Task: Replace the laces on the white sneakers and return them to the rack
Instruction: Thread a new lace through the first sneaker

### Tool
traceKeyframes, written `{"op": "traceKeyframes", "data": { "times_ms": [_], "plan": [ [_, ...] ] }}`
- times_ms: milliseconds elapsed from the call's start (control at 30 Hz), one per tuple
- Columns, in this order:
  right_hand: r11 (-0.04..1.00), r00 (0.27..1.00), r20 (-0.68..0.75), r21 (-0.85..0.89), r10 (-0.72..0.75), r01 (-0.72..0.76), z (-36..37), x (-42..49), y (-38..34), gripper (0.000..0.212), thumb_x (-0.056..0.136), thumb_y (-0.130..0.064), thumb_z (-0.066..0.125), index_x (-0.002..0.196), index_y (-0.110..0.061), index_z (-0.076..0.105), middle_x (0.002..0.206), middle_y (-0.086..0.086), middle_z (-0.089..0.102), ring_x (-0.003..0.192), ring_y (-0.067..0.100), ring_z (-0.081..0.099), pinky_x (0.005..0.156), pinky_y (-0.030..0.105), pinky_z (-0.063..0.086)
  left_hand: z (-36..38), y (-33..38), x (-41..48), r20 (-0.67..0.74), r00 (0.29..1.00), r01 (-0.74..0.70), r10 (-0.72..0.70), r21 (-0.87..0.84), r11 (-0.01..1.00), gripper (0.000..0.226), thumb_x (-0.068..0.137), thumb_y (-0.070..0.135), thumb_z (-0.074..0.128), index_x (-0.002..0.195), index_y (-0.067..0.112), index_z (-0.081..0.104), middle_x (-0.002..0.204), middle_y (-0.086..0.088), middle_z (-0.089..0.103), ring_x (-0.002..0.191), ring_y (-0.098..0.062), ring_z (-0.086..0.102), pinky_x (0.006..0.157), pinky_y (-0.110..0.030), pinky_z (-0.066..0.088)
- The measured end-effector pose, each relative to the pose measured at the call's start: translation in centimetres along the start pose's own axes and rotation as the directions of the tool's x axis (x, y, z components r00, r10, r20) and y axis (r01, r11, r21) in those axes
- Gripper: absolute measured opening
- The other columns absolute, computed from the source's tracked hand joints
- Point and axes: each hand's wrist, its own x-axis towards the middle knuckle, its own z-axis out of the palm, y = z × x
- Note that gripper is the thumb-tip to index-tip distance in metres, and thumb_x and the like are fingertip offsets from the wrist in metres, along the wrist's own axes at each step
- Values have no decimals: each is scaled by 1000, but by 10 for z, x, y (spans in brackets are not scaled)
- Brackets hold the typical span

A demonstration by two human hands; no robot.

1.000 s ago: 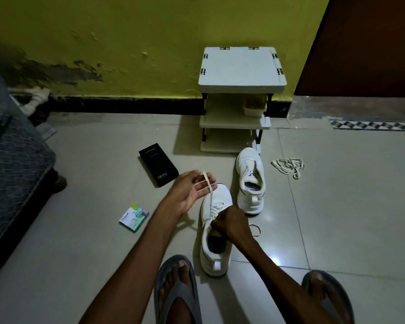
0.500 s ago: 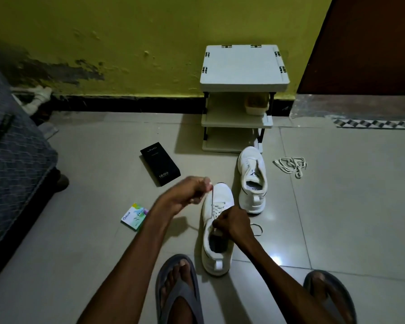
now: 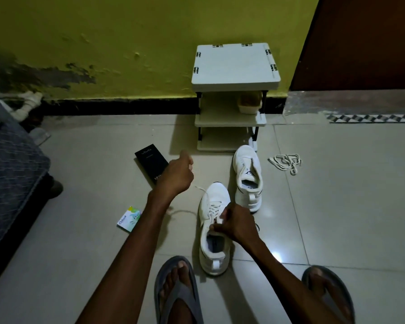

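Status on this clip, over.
Left hand holds lace. Right hand grips near sneaker at eyelets. Far sneaker unlaced, standing before rack; loose laces beside it.

The left hand (image 3: 177,175), mid-frame, shows only its back, hiding its grip on the lace (image 3: 199,188), and covers the lower corner of the black box (image 3: 150,159). The right hand (image 3: 235,225) covers the upper eyelets of the near sneaker (image 3: 212,249), so whether it pinches lace or tongue is unclear. The bottom edge cuts off both sandals (image 3: 180,298), the left edge the bed (image 3: 9,171).
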Motion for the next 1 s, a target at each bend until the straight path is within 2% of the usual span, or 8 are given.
{"op": "traceKeyframes", "data": {
  "times_ms": [133, 233, 333, 433, 500, 600, 800, 1000],
  "plan": [
    [998, 998, 60, -62, -22, 26, -7, 4, 3, 28, 69, -36, 83, 72, -9, 73, 71, 5, 71, 71, 18, 68, 61, 30, 51, 27, -2, -6, 116, 993, 13, 20, -272, 962, 21, 92, 1, 49, 79, 13, 61, 69, -4, 64, 61, -17, 60, 57, -25, 50],
    [991, 988, 138, 99, 75, -89, -11, 9, 10, 22, 71, -24, 83, 70, -4, 74, 67, 11, 72, 66, 22, 71, 65, 31, 57, 55, -8, -15, 209, 977, 3, 46, -227, 974, 24, 89, 5, 58, 69, 14, 70, 63, -3, 69, 54, -11, 61, 60, -25, 52],
    [934, 966, 199, 281, 168, -220, -17, 10, 20, 17, 69, -7, 78, 75, 8, 71, 69, 19, 72, 68, 30, 73, 73, 45, 61, 80, -22, -21, 281, 959, 8, 27, -122, 993, 30, 87, 8, 58, 65, 21, 72, 69, -2, 73, 63, -12, 66, 73, -29, 55],
    [864, 949, 239, 411, 206, -291, -19, 7, 24, 12, 79, -2, 72, 81, 10, 73, 69, 17, 71, 60, 25, 70, 64, 35, 61, 93, -28, -26, 304, 952, 65, -42, -67, 996, 32, 85, 0, 53, 76, 20, 77, 80, -2, 74, 71, -15, 67, 76, -29, 57],
    [829, 943, 257, 464, 210, -311, -20, 5, 24, 7, 81, 0, 71, 76, 3, 74, 59, 9, 67, 55, 19, 65, 53, 25, 55, 98, -28, -28, 283, 956, 112, -80, -100, 989, 30, 80, -4, 53, 76, 21, 71, 80, -5, 72, 74, -21, 67, 79, -35, 58],
    [801, 937, 270, 496, 223, -334, -19, 5, 25, 12, 81, 2, 71, 69, -4, 72, 53, 4, 65, 53, 16, 64, 50, 21, 51, 105, -24, -31, 232, 968, 131, -94, -149, 980, 22, 75, -3, 56, 74, 19, 62, 83, -13, 72, 79, -32, 71, 77, -45, 59],
    [742, 920, 312, 554, 237, -378, -18, 10, 29, 15, 82, 2, 71, 68, -4, 70, 74, 18, 68, 66, 25, 67, 64, 29, 58, 118, -11, -40, 116, 991, 76, -64, -102, 992, 15, 81, 10, 69, 72, 22, 74, 92, -6, 72, 83, -19, 67, 73, -21, 51],
    [731, 922, 297, 568, 248, -379, -15, 9, 30, 5, 81, 2, 72, 79, 6, 72, 72, 19, 68, 61, 23, 66, 55, 26, 56, 123, -13, -46, 29, 999, 22, -20, -91, 996, 16, 71, 10, 66, 74, 21, 78, 82, 3, 74, 81, -13, 66, 72, -19, 50]
  ]
}}
